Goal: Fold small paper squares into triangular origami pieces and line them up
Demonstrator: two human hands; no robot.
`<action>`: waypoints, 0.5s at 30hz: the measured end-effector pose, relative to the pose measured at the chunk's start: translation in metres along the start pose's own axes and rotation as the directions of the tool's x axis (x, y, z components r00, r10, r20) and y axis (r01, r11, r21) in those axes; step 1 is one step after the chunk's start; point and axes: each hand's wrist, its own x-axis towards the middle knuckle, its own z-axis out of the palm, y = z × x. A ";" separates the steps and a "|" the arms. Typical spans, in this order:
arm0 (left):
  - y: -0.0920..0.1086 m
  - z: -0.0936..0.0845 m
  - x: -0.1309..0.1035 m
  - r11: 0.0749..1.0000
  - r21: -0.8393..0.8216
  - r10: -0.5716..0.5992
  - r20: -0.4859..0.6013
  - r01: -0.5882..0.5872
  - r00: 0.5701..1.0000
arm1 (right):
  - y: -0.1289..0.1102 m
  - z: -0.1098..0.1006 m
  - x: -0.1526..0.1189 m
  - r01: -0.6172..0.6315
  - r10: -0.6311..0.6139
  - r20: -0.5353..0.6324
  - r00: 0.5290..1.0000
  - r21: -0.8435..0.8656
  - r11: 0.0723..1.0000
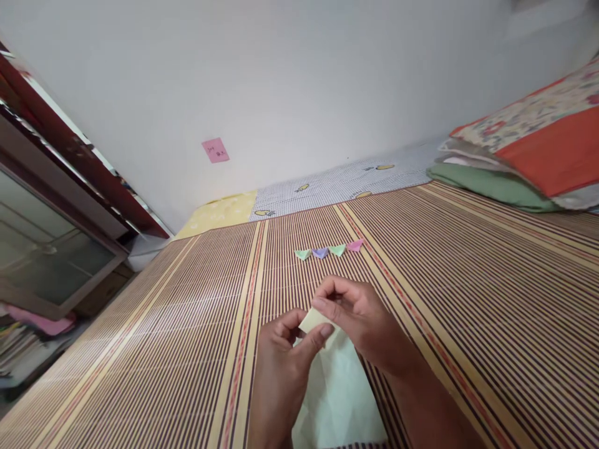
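Between my two hands is a small pale yellow piece of paper (312, 320), partly covered by my fingers. My left hand (285, 355) pinches its lower side, thumb on top. From above right, my right hand (358, 315) pinches the upper corner between thumb and bent fingers. Beneath them a larger pale green sheet (346, 390) with crease lines lies on the striped mat (187, 349). Farther off sits a row of small folded paper triangles: a green one (303, 254), a purple one (321, 252), another green one (337, 250) and a pink one (355, 245).
Folded bedding (505, 184) is stacked at the right. A patterned sheet (322, 187) shows along the wall, where a pink note (216, 150) is stuck. A glass-fronted cabinet (47, 249) stands at the left, above a pile of papers or books (28, 349).
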 end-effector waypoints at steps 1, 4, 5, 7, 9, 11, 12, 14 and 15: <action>0.001 0.000 -0.001 1.000 -0.013 -0.005 0.011 0.005 1.000 | 0.000 -0.001 0.000 -0.005 0.005 -0.001 1.000 0.012 1.000; 0.006 -0.001 -0.003 0.999 -0.020 0.026 0.007 -0.025 1.000 | 0.000 -0.004 0.002 -0.024 0.024 -0.007 1.000 0.060 0.998; 0.007 -0.001 -0.004 0.999 -0.017 0.039 0.003 -0.039 0.999 | 0.000 -0.004 0.002 -0.026 0.026 -0.008 1.000 0.073 0.997; 0.008 0.000 -0.005 0.999 -0.014 0.041 0.024 -0.041 0.999 | -0.001 -0.004 0.002 -0.027 0.026 0.012 1.000 0.080 0.996; 0.007 0.001 -0.005 0.999 -0.031 0.019 0.065 -0.017 0.998 | -0.003 -0.004 0.002 -0.043 0.038 0.056 0.998 0.082 0.996; 0.005 0.001 -0.004 0.997 -0.077 0.006 0.064 -0.001 0.998 | -0.002 -0.005 0.001 -0.079 0.070 0.080 0.994 0.107 0.991; 0.003 0.001 -0.003 0.993 -0.120 0.006 0.035 -0.002 0.999 | -0.001 -0.006 0.001 -0.094 0.085 0.074 0.994 0.125 0.988; -0.001 0.000 -0.001 0.974 -0.223 0.018 -0.057 -0.030 0.998 | 0.002 -0.008 0.001 -0.114 0.106 0.066 0.992 0.146 0.983; -0.003 -0.001 0.000 0.962 -0.267 0.030 -0.109 -0.058 0.994 | 0.003 -0.009 0.002 -0.118 0.109 0.068 0.992 0.146 0.982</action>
